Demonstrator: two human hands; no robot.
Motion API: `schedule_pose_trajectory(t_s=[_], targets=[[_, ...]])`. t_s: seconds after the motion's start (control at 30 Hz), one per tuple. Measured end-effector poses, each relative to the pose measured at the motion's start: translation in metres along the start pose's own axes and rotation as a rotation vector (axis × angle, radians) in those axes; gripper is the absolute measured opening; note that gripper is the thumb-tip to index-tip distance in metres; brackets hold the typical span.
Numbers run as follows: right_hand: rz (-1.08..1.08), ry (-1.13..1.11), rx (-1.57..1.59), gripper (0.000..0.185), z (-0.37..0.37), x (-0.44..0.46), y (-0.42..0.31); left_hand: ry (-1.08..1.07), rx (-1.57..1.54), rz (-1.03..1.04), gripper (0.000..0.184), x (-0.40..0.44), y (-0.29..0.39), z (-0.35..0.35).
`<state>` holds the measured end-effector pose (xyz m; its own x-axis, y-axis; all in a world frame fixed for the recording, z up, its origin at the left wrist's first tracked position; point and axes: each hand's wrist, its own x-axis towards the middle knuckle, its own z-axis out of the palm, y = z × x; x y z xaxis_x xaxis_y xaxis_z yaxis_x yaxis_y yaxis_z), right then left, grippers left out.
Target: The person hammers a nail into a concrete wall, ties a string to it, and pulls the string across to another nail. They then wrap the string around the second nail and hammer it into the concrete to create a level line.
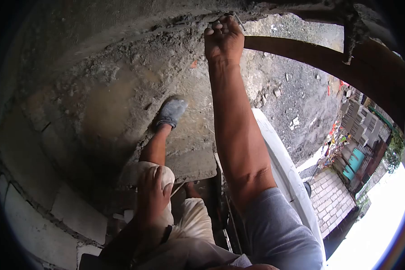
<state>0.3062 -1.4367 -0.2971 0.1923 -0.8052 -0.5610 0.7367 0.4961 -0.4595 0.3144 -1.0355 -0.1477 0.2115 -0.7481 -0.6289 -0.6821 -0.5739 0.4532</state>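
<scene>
Metal bar (240, 21), thin, sits at top centre of the frame against the right hand (225, 43). Right fingers curled in, palm side to camera; can't tell if they're closed around the bar, most of it is hidden. Hand is up near the rough concrete edge (121, 33) along the top. Brown beam (297, 49) runs from just beside the hand to the right edge. Left hand (152, 186) lies flat on the knee, lower centre, fingers extended, gripping nothing. Grey sock (172, 112) on the muddy ground mid-frame, puddle (107, 108) left of it, slab (191, 164) below. White panel (283, 157) slants right of the arm. Block wall (40, 229) lower left; paving (330, 195) lower right.
</scene>
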Motion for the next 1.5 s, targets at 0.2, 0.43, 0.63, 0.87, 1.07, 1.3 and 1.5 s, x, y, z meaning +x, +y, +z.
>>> schedule_pose_trajectory(t_s=[0.2, 0.43, 0.63, 0.87, 1.07, 1.3, 1.5], targets=[[0.01, 0.064, -0.079, 0.01, 0.009, 0.008, -0.002, 0.02, 0.031, 0.059, 0.055, 0.011, 0.006, 0.005], [0.082, 0.093, 0.004, 0.008, 0.006, 0.012, -0.017, 0.04, 0.068, 0.076, 0.043, 0.018, 0.016, 0.0], [0.167, 0.081, 0.013, 0.007, 0.007, 0.016, -0.023, -0.103, 0.029, -0.013, 0.056, 0.016, 0.018, 0.002], [0.024, 0.117, 0.205, 0.008, 0.0, 0.008, -0.014, -0.104, 0.039, -0.036, 0.055, 0.017, 0.022, 0.005], [0.081, 0.001, 0.186, 0.009, -0.043, -0.002, -0.029, -0.073, 0.03, -0.043, 0.054, 0.018, 0.022, 0.008], [0.063, 0.063, -0.47, 0.006, -0.026, -0.027, -0.039, -0.081, 0.075, -0.058, 0.052, 0.021, 0.026, 0.013], [0.029, 0.118, 0.029, 0.003, -0.024, -0.005, -0.02, -0.089, 0.096, -0.057, 0.049, 0.021, 0.033, 0.012]])
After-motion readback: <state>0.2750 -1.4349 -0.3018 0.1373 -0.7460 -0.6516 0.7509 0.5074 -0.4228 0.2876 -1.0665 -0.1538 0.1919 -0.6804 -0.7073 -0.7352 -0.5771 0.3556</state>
